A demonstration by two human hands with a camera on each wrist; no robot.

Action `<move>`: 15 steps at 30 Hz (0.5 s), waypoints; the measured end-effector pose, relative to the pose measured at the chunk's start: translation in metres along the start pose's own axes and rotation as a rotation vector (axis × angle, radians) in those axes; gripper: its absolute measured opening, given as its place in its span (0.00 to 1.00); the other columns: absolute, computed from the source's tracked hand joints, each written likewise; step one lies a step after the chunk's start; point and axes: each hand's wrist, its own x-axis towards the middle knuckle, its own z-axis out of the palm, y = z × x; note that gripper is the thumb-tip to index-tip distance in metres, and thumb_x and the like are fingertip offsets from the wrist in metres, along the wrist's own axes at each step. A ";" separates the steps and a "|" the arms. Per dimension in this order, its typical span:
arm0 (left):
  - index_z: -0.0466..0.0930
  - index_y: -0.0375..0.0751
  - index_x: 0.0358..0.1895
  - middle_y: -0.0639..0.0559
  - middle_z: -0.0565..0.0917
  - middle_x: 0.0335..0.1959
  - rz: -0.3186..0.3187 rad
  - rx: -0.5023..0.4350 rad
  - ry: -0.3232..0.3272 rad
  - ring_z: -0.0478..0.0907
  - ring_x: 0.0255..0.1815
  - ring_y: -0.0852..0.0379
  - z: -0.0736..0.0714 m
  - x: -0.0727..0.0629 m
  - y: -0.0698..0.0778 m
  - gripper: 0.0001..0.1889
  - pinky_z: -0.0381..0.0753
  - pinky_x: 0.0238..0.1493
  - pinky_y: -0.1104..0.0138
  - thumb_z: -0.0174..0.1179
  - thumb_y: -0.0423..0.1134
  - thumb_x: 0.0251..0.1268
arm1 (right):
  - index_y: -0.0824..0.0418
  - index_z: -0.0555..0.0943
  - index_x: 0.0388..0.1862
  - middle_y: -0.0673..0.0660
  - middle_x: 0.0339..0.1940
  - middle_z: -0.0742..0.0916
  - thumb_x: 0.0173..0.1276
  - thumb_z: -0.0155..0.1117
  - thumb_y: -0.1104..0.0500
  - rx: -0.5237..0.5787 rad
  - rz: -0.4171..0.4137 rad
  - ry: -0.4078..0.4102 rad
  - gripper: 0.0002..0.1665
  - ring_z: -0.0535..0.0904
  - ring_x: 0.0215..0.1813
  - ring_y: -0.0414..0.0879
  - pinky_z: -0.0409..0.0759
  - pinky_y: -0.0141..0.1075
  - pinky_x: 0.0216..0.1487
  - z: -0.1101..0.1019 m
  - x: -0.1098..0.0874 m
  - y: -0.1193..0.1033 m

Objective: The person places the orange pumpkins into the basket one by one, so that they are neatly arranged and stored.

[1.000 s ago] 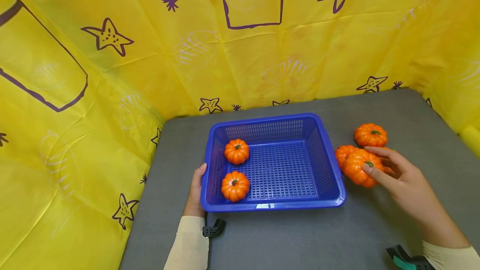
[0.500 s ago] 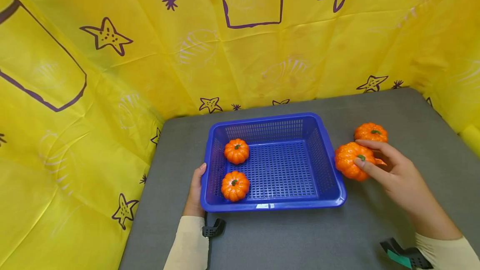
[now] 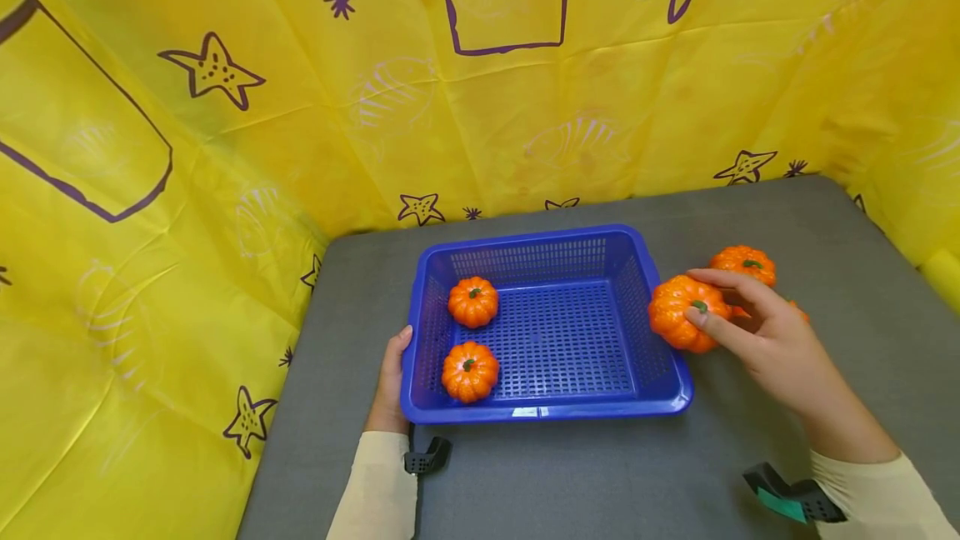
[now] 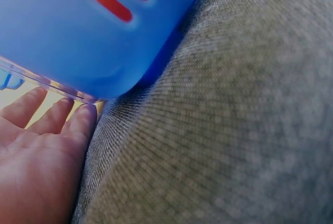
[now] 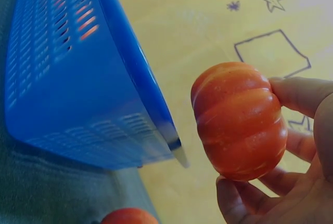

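- The right hand (image 3: 772, 348), at the right of the head view, pinches the held pumpkin (image 3: 675, 319) between thumb and fingers; the right wrist view shows gaps between those fingers
- That pumpkin is off the grey table (image 3: 570, 482), overlapping the basket's right rim in the head view, while the right wrist view shows it apart from the rim
- The left hand (image 3: 390, 382), left of centre, holds the blue basket (image 3: 480, 417) at its left rim, thumb at the edge; in the left wrist view its fingertips meet the rim, slightly apart
- Inside the basket, at its left, sit an upper pumpkin (image 3: 473, 302) and a lower pumpkin (image 3: 470, 372), stems up
- The step looks like carrying over the rim; doing it well would mean staying high enough to miss that edge, then letting go close to the mesh floor, since something this round could roll
- Bracing with the left hand should help against a knock; the right wrist ought to stay off the outside pumpkin (image 3: 742, 261), just above it in the frame
- No brand or writing is legible; the yellow backdrop (image 3: 495, 123) carries drawn starfish and fish, and a pale strip on the basket's lower rim may be glare or a sticker, I cannot tell
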 end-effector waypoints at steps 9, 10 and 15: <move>0.58 0.39 0.85 0.41 0.77 0.73 -0.017 -0.006 -0.010 0.80 0.65 0.50 0.000 0.001 0.000 0.43 0.78 0.67 0.56 0.45 0.65 0.79 | 0.63 0.77 0.76 0.50 0.61 0.84 0.78 0.66 0.71 0.032 -0.003 -0.049 0.29 0.87 0.50 0.41 0.86 0.30 0.45 0.009 0.008 -0.008; 0.58 0.39 0.85 0.41 0.77 0.73 -0.017 -0.001 -0.008 0.80 0.64 0.50 0.000 0.001 0.001 0.43 0.78 0.67 0.56 0.44 0.65 0.79 | 0.63 0.77 0.76 0.52 0.61 0.84 0.79 0.67 0.71 0.032 -0.004 -0.055 0.29 0.87 0.50 0.41 0.87 0.31 0.45 0.011 0.009 -0.009; 0.58 0.38 0.85 0.41 0.77 0.73 -0.020 0.008 0.000 0.80 0.64 0.50 0.000 0.000 0.001 0.43 0.79 0.66 0.57 0.43 0.65 0.80 | 0.62 0.77 0.76 0.57 0.62 0.82 0.80 0.67 0.67 0.042 -0.007 -0.079 0.28 0.88 0.48 0.46 0.88 0.33 0.43 0.019 0.017 -0.016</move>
